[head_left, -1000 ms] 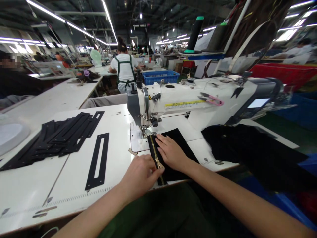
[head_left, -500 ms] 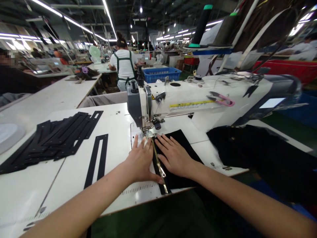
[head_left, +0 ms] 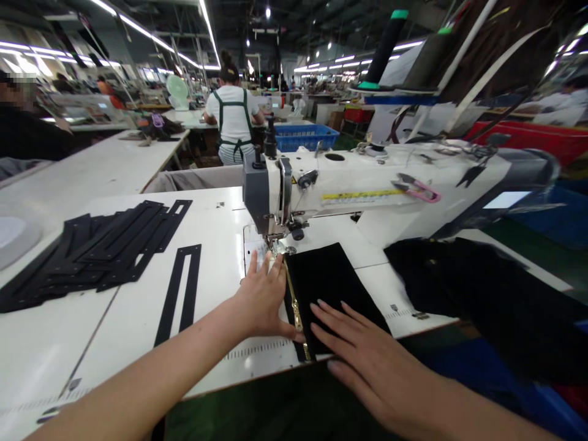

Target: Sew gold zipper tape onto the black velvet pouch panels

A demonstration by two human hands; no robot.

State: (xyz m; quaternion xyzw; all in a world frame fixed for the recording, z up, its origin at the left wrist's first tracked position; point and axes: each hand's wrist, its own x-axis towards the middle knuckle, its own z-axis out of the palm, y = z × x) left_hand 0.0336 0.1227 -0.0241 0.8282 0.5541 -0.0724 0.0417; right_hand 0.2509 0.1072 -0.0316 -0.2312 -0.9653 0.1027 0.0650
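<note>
A black fabric piece (head_left: 331,275) lies flat on the sewing table, its left edge running up to the needle area of the white sewing machine (head_left: 362,177). Along that edge runs a gold metal zipper (head_left: 293,294) with its slider near the lower end. My left hand (head_left: 264,300) rests with fingers spread at the zipper's left side, fingertips close to the presser foot and thumb on the zipper's lower part. Over the fabric's lower right part lies my right hand (head_left: 367,352), fingers stretched out and apart, holding nothing.
To the left are a pile of black slotted strips (head_left: 105,245) and a single slotted strip (head_left: 179,294). More black fabric (head_left: 478,294) hangs over the table's right edge. Pink-handled thread snips (head_left: 418,187) sit on the machine arm. Beyond it, a person (head_left: 233,116) works near a blue basket (head_left: 305,136).
My right hand has slid back toward me and to the right, away from the presser foot, uncovering more fabric. My left hand stays at the zipper. The camera view has shifted slightly.
</note>
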